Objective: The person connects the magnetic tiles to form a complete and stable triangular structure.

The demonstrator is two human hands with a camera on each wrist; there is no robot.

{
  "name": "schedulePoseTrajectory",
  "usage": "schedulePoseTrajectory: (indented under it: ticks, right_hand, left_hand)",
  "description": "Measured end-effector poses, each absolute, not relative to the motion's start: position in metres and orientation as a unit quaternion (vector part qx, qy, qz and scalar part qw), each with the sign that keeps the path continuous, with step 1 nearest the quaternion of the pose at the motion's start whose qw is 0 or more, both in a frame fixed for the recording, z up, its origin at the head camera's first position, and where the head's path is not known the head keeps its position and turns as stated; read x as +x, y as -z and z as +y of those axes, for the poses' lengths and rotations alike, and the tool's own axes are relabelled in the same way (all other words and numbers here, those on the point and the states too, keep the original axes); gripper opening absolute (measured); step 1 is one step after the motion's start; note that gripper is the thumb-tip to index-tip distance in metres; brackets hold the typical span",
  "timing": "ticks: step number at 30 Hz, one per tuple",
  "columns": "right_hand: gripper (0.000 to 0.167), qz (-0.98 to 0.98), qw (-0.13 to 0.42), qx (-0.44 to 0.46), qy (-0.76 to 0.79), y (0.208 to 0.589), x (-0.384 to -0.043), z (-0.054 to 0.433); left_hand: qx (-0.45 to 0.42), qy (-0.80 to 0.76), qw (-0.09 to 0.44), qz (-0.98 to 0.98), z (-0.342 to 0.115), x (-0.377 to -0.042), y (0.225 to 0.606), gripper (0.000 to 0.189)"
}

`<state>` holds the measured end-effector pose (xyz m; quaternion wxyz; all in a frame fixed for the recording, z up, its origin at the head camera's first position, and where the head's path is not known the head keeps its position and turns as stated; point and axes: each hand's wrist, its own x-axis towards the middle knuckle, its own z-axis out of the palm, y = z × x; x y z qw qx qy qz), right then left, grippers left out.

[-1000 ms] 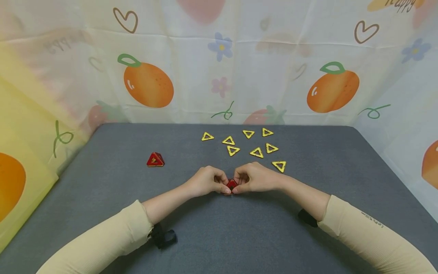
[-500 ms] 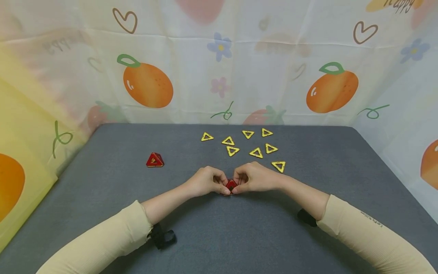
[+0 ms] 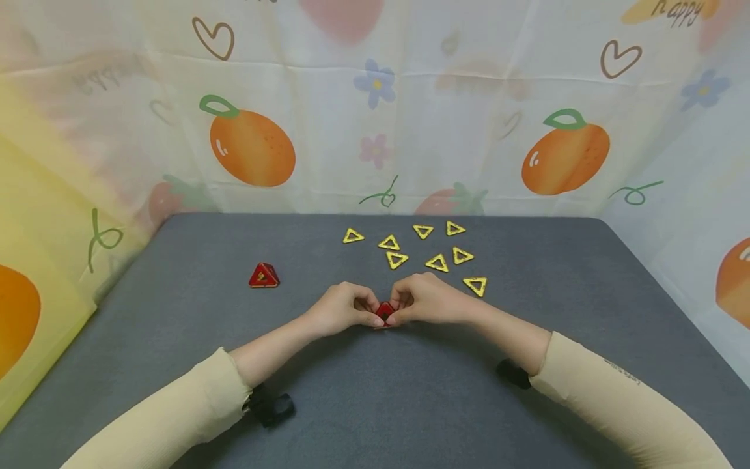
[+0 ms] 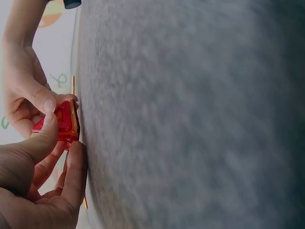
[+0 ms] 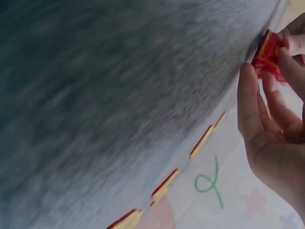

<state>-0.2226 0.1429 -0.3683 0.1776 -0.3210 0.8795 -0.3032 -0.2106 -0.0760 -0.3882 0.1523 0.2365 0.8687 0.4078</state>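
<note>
A small red pyramid-shaped piece (image 3: 385, 311) with a gold-coloured edge along its base is at the middle of the grey table. My left hand (image 3: 342, 309) pinches it from the left, and my right hand (image 3: 432, 299) pinches it from the right. Close up in the left wrist view, the red piece (image 4: 66, 122) sits between both thumbs and fingers, very near the tabletop. The right wrist view shows its red faces (image 5: 269, 57) partly covered by fingers. A second red pyramid (image 3: 264, 275) with a gold marking stands apart to the left.
Several flat yellow triangular frames (image 3: 436, 262) lie scattered beyond my hands, the nearest one (image 3: 475, 286) close to the right forearm. A printed fabric curtain (image 3: 375, 130) hangs along the table's back and sides. Dark straps (image 3: 269, 407) hang under the sleeves.
Both hands have shifted a little to the left and slightly away from me, still pinching the red pyramid, which moved with them. The yellow triangles and the other pyramid stay in place.
</note>
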Motion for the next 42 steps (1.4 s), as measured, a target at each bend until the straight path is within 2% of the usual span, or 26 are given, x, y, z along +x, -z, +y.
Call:
schedulePoseTrajectory:
  ticks: [17,34,42]
  right_hand:
    - [0.014,0.876,0.139,-0.316,0.336,0.366,-0.229,0.090]
    - [0.014,0.872,0.125,-0.322,0.348,0.363,-0.233,0.018]
    - [0.015,0.876,0.143,-0.307,0.344,0.361,-0.228,-0.016]
  left_hand:
    - [0.190,-0.430,0.120,0.874,-0.132,-0.216,0.383,0.016]
    - [0.184,-0.413,0.185,0.872,-0.211,-0.218,0.363,0.027]
    - [0.180,-0.398,0.224,0.871,-0.246,-0.218,0.358,0.032]
